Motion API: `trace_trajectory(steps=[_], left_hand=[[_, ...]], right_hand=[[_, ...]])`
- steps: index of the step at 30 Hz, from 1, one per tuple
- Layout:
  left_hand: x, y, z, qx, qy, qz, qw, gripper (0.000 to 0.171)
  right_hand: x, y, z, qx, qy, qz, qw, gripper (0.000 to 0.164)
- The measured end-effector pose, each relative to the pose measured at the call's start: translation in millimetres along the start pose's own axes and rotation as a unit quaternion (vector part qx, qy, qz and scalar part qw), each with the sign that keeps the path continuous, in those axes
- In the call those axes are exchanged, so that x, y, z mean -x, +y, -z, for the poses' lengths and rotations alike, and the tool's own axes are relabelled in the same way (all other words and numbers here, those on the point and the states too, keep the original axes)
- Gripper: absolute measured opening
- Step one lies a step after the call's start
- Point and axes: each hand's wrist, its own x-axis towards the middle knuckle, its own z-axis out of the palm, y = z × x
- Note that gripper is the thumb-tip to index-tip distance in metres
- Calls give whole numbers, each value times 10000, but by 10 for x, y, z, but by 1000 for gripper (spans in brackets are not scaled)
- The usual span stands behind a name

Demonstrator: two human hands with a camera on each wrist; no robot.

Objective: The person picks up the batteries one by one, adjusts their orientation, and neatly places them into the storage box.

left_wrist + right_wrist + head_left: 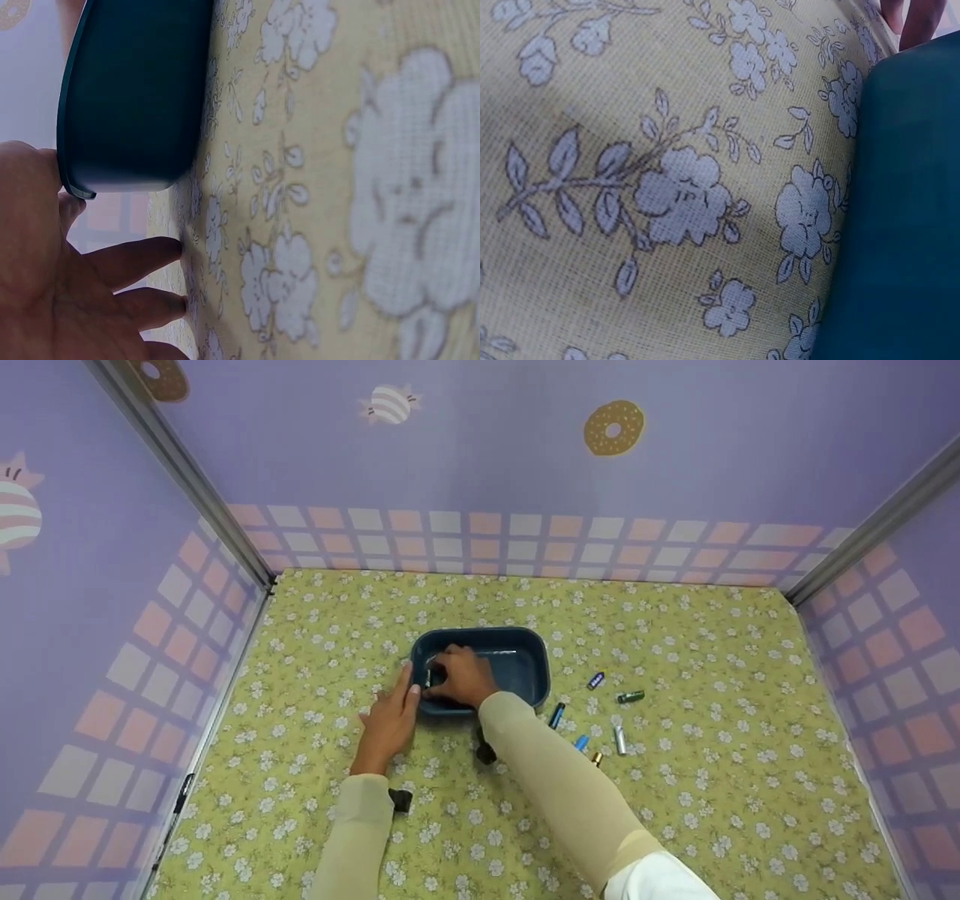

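Note:
A dark blue rectangular tub (517, 706) sits on the flowered tablecloth. My right hand (465, 676) reaches into its left half, fingers and thumb curled around a small dark, shiny piece, seemingly a battery (429, 678); the fingers partly hide it. On the tub's left side, my left hand (390, 718) rests with its thumb at the rim and its fingers along the outer wall. The left wrist view shows that hand's fingers (131, 262) spread and fairly straight, reaching down to the cloth beside the tub (139, 97). The right wrist view shows mostly cloth and the tub's outer wall (907, 225).
Right of the tub lie loose batteries: a purple one (596, 681), a green one (631, 697), a silver one (619, 740), a black-and-blue one (556, 715), a blue one (581, 742) and a gold-ended one (597, 759). Purple patterned walls (495, 450) enclose the table.

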Motion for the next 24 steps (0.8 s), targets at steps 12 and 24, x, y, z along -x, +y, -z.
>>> trace_trajectory(steps=[12, 24], left_hand=[[-20, -9, -13, -16, 1, -63, 10000, 65], [-4, -3, -3, -28, 35, -4, 10000, 64]], right_hand=[[11, 10, 19, -59, -111, -15, 9999, 63], [1, 48, 24, -375, -79, -32, 9993, 66]])
